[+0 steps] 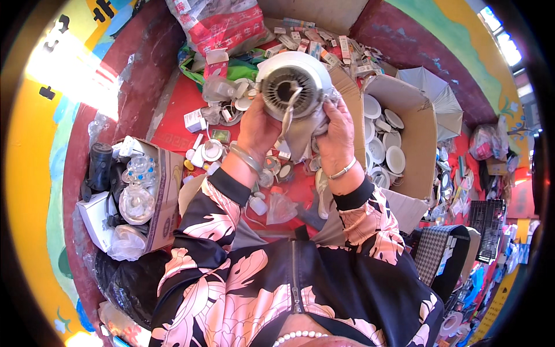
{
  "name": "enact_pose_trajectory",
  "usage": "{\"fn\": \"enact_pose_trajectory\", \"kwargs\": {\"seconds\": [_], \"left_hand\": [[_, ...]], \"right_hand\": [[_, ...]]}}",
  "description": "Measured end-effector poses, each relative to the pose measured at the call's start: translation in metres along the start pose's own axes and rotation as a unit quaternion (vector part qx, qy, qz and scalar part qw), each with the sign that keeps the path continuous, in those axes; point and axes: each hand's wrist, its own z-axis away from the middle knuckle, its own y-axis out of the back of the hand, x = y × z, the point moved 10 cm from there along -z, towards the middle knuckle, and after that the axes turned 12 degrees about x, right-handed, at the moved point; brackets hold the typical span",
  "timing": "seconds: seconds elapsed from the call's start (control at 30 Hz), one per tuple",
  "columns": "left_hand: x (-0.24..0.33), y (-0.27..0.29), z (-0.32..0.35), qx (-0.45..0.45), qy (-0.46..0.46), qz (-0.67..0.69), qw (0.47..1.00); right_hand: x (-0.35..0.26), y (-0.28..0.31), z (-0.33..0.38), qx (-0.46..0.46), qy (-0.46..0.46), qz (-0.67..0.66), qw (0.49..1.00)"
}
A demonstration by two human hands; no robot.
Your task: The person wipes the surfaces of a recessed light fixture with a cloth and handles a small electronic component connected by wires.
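A round downlight (318, 65) with a white rim and a ring of dark metal fins is held up in front of me. Its twisted pale cable hangs from the centre of the fins. My left hand (254, 128) grips the light by its lower left edge. On the other side, my right hand (337, 130) holds a greyish cloth (302, 139) bunched against the lower right of the rim. Some of the right fingers are hidden behind the cloth and the light.
At the right stands an open cardboard box (416, 165) with several round white lights (395, 159). Another carton (165, 199) at the left holds plastic-wrapped glass pieces. Small boxes (345, 49) pile up at the back beside a red-and-white sack (231, 23). Loose lamp parts (212, 150) lie on red sheeting.
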Motion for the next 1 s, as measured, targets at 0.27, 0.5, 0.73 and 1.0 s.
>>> {"fn": "enact_pose_trajectory", "kwargs": {"seconds": [0.27,0.5,0.73,1.0], "left_hand": [[0.068,-0.008,0.023,0.005,-0.105,0.034,0.994],[0.070,-0.004,0.009,-0.021,-0.135,0.002,0.991],[0.059,-0.020,0.015,-0.068,-0.124,-0.038,0.989],[0.077,-0.017,0.027,0.005,-0.303,-0.281,0.910]], "right_hand": [[-0.032,-0.034,0.011,-0.079,0.028,0.117,0.990],[-0.022,-0.054,0.023,-0.167,-0.026,0.063,0.984],[-0.010,-0.047,0.018,-0.215,-0.028,0.091,0.972],[-0.005,-0.029,0.010,-0.162,-0.021,0.091,0.982]]}}
